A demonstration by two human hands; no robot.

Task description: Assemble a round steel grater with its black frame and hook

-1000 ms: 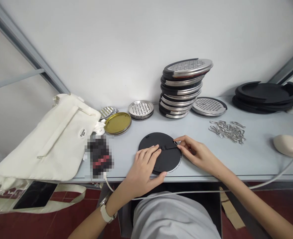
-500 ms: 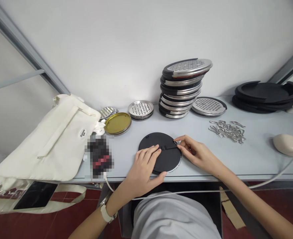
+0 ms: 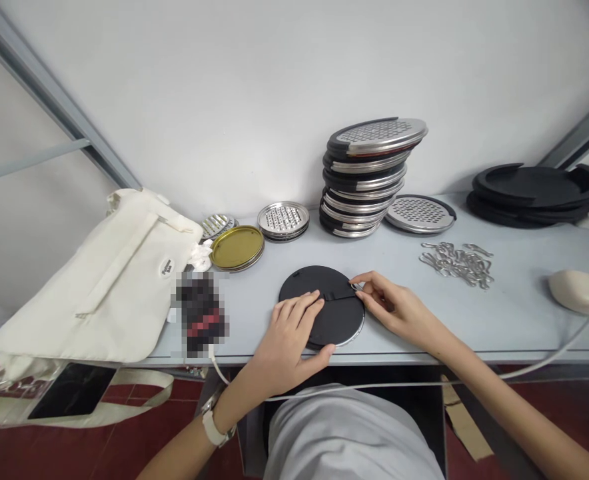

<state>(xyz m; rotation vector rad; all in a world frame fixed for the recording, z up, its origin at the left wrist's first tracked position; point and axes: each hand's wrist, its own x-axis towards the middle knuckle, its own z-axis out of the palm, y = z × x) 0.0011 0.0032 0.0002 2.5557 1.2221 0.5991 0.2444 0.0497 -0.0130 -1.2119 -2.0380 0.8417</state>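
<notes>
Presumably for steadiness, the left hand (image 3: 292, 330) lies flat on the round black disc (image 3: 338, 321) near the grey tabletop (image 3: 514, 320) edge; the right hand (image 3: 395, 308) pinches a silvery metal clip (image 3: 356, 287) at its rim.

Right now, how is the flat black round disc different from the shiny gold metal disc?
The flat black round disc looks dark and dull; the shiny gold metal disc gleams yellow. The black disc looks bigger than the gold disc, but is nearer. The left hand and right hand are at the black disc, neither at the gold disc. Both are round.
</notes>
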